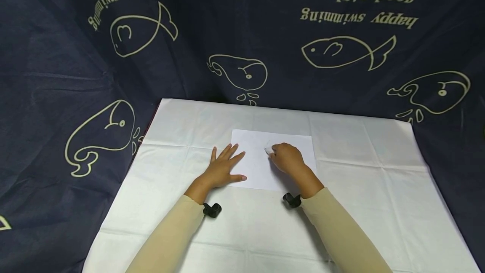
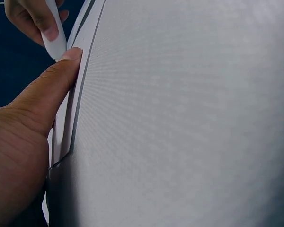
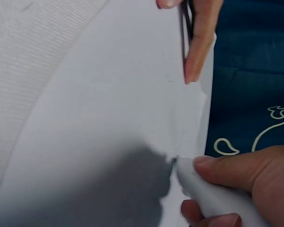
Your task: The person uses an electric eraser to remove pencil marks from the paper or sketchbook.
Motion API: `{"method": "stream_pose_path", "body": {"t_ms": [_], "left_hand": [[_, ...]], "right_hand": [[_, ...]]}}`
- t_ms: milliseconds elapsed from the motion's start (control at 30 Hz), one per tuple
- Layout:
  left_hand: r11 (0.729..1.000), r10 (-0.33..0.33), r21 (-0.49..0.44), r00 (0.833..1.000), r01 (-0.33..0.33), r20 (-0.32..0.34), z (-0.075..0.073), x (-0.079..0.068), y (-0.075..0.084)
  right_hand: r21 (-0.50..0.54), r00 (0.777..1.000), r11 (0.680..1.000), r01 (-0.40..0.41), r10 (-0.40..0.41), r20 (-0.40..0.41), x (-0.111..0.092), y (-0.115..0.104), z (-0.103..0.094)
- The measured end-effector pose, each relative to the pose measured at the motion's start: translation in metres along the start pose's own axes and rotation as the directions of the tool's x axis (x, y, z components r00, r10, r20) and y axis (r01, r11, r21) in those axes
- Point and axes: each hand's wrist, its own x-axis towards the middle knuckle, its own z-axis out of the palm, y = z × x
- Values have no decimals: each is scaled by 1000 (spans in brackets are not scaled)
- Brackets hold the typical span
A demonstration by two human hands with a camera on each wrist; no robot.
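A white sheet of paper [image 1: 251,163] lies on the white cloth. My left hand [image 1: 221,169] rests on its left edge with fingers spread and straight. Over the right part of the sheet, my right hand [image 1: 289,159] grips a smooth white tool [image 3: 213,191] with a rounded body, its narrow end touching the paper. The left wrist view shows the same white tool [image 2: 56,35] slanting down from the fingers; its exact kind is unclear. Faint marks [image 3: 168,77] show on the paper between the hands in the right wrist view.
A white cloth [image 1: 379,188] with fold creases covers the table. Behind it and at the sides hangs a dark blue curtain [image 1: 235,16] printed with fish and whales. Black wrist cameras [image 1: 212,210] sit at both cuffs.
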Motion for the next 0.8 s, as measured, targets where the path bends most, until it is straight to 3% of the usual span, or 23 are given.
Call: {"method": "stream_pose_path", "body": {"t_ms": [300,800], "left_hand": [[1000,4,-14,1000,-4,7,0,0,2],[1000,-10,-11,1000,10,14,-2,-1,3]], "right_hand": [[-20,1000,1000,-15,15,24,-3,0,-2],[-23,999,999,-25,24,-22,-2,1,1]]}}
